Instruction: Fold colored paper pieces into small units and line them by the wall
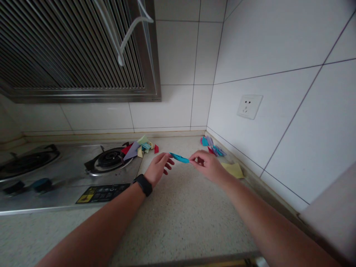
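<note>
Right of the steel gas stove (pixel 71 168), a slender blue folded-paper piece (pixel 180 158) is pinched end to end by left hand (pixel 160 166) and right hand (pixel 207 165): shaping, seemingly; light fingertip control is called for next.

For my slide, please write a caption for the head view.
Left hand and right hand hold a folded blue paper by its ends above a speckled countertop, beside a gas cooktop.

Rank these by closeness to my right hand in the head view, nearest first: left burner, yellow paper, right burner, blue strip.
1. Blue strip: pinched by your right hand.
2. Yellow paper: just to that hand's right.
3. Right burner: well to its left.
4. Left burner: far left.
</note>
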Tool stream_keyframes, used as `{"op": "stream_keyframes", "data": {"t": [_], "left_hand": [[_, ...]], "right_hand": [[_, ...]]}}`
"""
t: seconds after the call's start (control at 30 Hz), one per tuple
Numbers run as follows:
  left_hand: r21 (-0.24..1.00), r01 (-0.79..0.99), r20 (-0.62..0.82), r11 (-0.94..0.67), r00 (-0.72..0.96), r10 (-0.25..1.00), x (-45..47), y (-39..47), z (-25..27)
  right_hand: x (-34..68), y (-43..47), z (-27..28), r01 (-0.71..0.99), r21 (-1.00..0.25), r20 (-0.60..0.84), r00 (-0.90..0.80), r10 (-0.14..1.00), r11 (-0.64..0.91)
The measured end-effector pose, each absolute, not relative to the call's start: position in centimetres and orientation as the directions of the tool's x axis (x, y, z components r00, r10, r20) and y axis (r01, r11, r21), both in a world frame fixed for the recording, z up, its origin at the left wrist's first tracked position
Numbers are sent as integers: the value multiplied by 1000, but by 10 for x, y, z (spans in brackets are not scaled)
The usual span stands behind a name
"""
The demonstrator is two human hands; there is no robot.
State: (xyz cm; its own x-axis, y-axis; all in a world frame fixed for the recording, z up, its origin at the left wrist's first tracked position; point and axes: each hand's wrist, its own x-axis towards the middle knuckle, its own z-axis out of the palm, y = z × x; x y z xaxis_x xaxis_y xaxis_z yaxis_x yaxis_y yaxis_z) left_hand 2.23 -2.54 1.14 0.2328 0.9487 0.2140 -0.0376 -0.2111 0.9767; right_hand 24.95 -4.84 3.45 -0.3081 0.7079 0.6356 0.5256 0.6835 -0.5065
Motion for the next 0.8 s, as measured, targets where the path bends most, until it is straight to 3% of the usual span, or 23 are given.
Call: {"op": "stream_keyframes", "data": {"t": [0.07,0.17,0.53,0.7,0.8], "left_hand": [[971,-1,233,-240,245,941,24,-23,10],[956,10,283,-295,252,925,25,-21,6],[958,-14,284,-288,210,935,23,-16,4],[972,-71,234,-226,149,961,20,-19,6],[969,-81,246,-235,171,954,19,-21,8]], "right_hand": [[249,-50,36,550,-394,682,-362,635,737],[249,-51,36,556,-320,691,-416,591,767],[252,-54,39,550,-308,606,-516,606,776],[263,-43,38,631,-206,610,-515,602,748],[280,-35,38,773,-119,584,-453,674,623]]}}
